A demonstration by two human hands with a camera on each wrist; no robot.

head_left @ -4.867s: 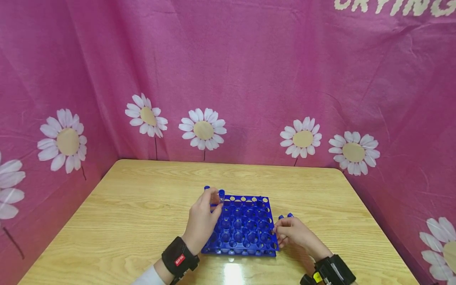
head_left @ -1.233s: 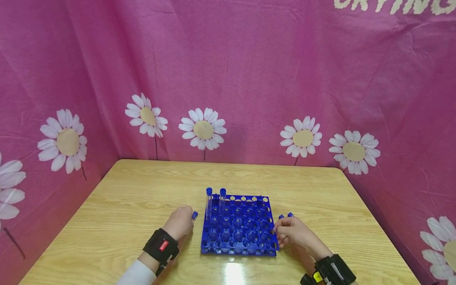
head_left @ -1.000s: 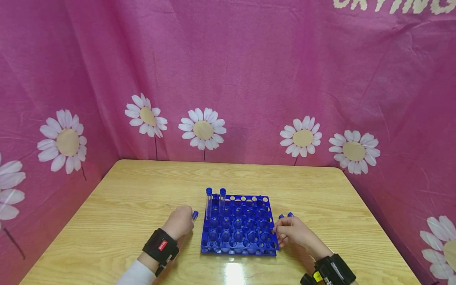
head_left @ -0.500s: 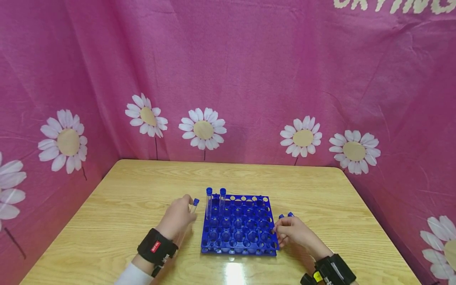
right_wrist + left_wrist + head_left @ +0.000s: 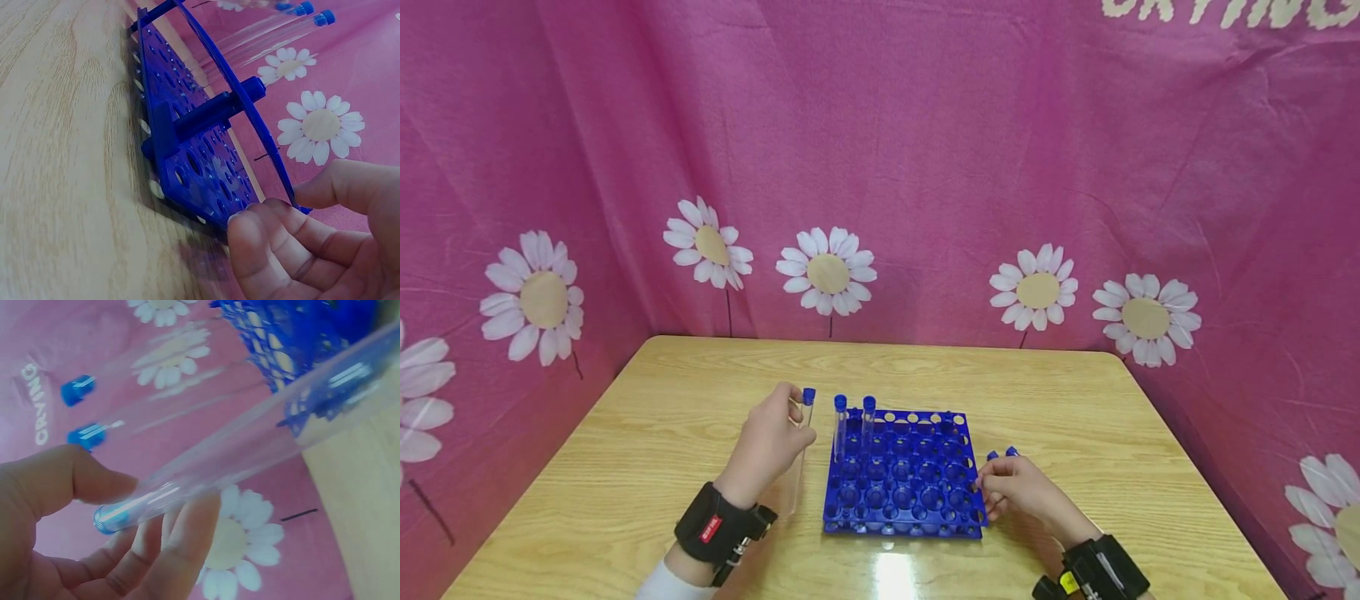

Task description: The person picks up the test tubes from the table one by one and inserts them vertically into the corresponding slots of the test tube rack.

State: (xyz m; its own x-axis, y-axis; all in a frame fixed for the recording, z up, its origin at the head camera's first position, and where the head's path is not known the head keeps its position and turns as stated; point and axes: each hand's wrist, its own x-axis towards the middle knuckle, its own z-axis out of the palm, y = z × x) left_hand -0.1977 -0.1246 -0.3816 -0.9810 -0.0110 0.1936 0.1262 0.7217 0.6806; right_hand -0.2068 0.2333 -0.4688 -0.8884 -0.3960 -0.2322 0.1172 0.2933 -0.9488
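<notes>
My left hand [image 5: 767, 442] pinches a clear test tube [image 5: 250, 440] near its blue cap [image 5: 808, 396], thumb on one side and fingers on the other. The tube hangs nearly upright just left of the blue test tube rack [image 5: 904, 527], its lower end low over the table. Two capped test tubes, one at the far left corner [image 5: 840, 404] and another [image 5: 868, 406] to its right, stand in the rack's back row. At the rack's right side, my right hand [image 5: 312, 231] grips the edge of its upper plate between thumb and fingers.
Two blue caps, a left one [image 5: 992, 456] and a right one [image 5: 1012, 452], show behind the right hand, their tubes mostly hidden by it. The wooden table [image 5: 700, 400] meets a pink flowered curtain [image 5: 925, 167] at the back and sides.
The left hand has released one tube in the rack's back row and taken another from the left of the rack, raising and turning it upright. The right hand has stayed put.
</notes>
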